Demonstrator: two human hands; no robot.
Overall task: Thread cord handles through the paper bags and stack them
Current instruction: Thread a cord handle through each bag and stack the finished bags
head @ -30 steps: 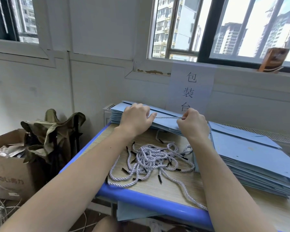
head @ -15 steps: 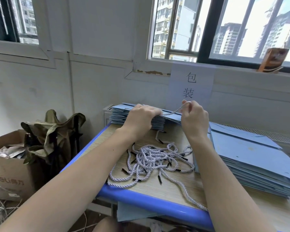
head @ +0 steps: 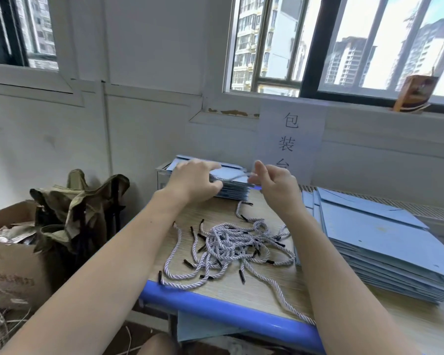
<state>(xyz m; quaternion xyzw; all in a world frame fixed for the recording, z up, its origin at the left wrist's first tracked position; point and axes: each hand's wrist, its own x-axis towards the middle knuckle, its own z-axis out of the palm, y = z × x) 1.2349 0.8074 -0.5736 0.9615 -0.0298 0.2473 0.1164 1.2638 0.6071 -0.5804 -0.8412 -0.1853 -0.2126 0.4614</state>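
My left hand (head: 194, 184) still grips the top edge of the far stack of flat light-blue paper bags (head: 232, 184), while my right hand (head: 276, 183) has drawn back off it, pinching the twisted white cord with black tips (head: 230, 178) now stretched taut between them. That pull suggests the cord is running through the bag; beside that stack, loose cords (head: 231, 245) wait on the wooden table (head: 241, 288).

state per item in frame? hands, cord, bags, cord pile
left hand: grips far stack's top bag
right hand: pinches cord, raised
white twisted cord: stretched between hands
far stack of light-blue paper bags: flat
right stack of light-blue paper bags: flat, untouched
pile of white cords: loose, tangled
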